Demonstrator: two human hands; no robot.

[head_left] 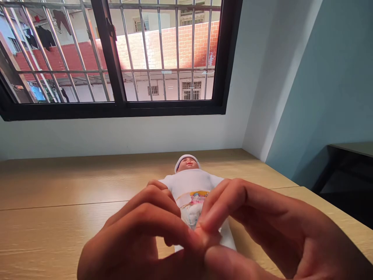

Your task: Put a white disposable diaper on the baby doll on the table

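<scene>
A baby doll (pixel 189 186) lies on its back on a light wooden table (pixel 72 182), head pointing away from me. It wears a white cap (pixel 186 159), a white top (pixel 189 184) and a printed diaper (pixel 192 210). My left hand (pixel 140 229) and my right hand (pixel 262 221) reach in from either side, and their fingertips meet over the doll's lower body. A white cloth (pixel 227 235) shows beneath the right fingers. Whatever lies between the fingertips is hidden, and the hands cover the doll's legs.
A black-framed window (pixel 116 111) with metal bars stands behind the table, showing a brick wall outside. A pale blue wall (pixel 320 89) rises at the right, with a dark piece of furniture (pixel 346 171) beyond the table's right edge.
</scene>
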